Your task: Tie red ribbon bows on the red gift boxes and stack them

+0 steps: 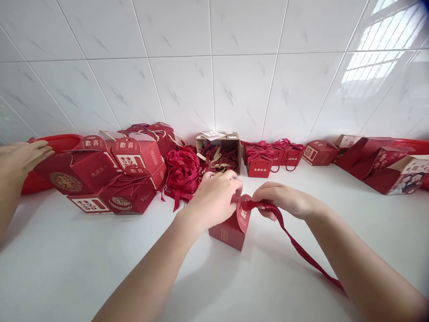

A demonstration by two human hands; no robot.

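A small red gift box [227, 235] with a rounded top flap stands on the white table in front of me. My left hand [216, 197] is closed on the top of this box from its left side; its fingertips are partly hidden behind the flap. To the right of the flap, my right hand [284, 199] pinches a dark red ribbon [298, 248]. One part of the ribbon meets the flap near its top, and the long tail hangs below my right hand and runs under my right forearm.
A pile of red gift boxes [129, 197] stands left, beside a red basket [63, 142] touched by another person's hand [25, 156]. Bundled ribbon [182, 172], a cardboard box [237, 154] of strips and ribboned boxes [259, 163] line the wall. Folded boxes [372, 165] lie right.
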